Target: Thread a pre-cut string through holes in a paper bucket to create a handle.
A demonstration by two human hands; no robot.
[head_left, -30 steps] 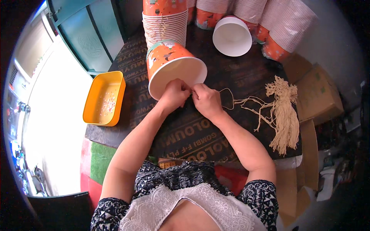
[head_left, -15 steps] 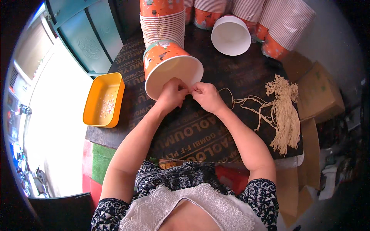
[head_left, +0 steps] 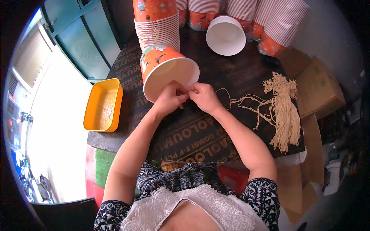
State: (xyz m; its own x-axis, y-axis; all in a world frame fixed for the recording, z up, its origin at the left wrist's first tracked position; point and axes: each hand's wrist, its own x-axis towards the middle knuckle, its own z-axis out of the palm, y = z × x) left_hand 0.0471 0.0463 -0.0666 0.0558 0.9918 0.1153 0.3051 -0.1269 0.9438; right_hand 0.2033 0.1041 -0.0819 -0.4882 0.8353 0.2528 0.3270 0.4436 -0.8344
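An orange patterned paper bucket lies tipped on its side, its white mouth facing me. My left hand is at the lower part of that mouth, its fingers closed in a pinch. My right hand meets it just off the bucket's rim, thumb and forefinger pressed together. What the fingertips hold is too small to make out. A thin beige string curves out from beside my right hand. More strands lead right to a bundle of beige strings lying on the table.
A tall stack of nested orange buckets stands behind the tipped one. Another bucket lies mouth toward me, with further wrapped stacks behind. A yellow tray with small bits sits at the dark table's left edge. Cardboard boxes stand at right.
The view has shifted slightly. My hands stay together by the bucket's rim, with only small finger movements. The bucket stays tipped as before.
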